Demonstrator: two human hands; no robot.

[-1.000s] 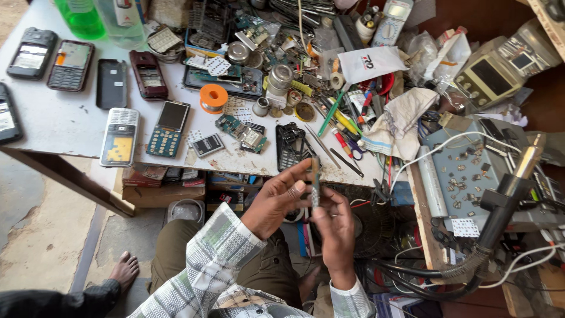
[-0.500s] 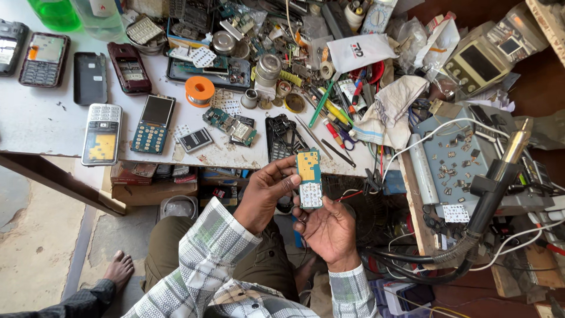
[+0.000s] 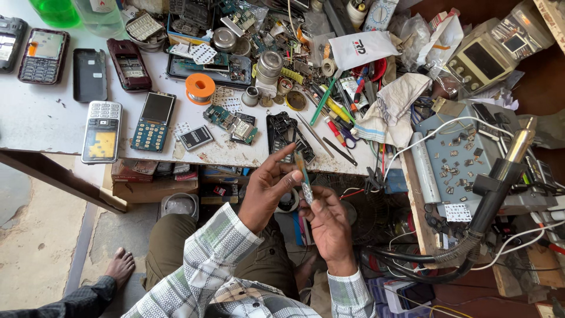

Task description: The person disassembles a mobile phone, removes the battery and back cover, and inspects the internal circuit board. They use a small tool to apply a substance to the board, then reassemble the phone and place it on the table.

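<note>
My left hand (image 3: 268, 191) and my right hand (image 3: 329, 227) together hold a small keypad phone (image 3: 304, 178) below the front edge of the white workbench (image 3: 47, 121). The phone is turned edge-on to me, so only its thin side shows. Left thumb and fingers pinch its upper part, and right fingers grip its lower end. My sleeves are checked grey and white. A dark opened phone frame (image 3: 286, 136) lies on the bench just above my hands.
Several phones lie at the left, among them a silver keypad phone (image 3: 102, 131) and a blue one (image 3: 152, 121). An orange solder spool (image 3: 200, 88), circuit boards, tweezers and screwdrivers crowd the middle. A hot-air station (image 3: 471, 159) with its black handle (image 3: 497, 182) stands right. Another person's bare foot (image 3: 119, 266) is at lower left.
The phone's face showed toward me half a second ago; it is now rotated edge-on. Both hands stayed below the bench edge, shifting slightly.
</note>
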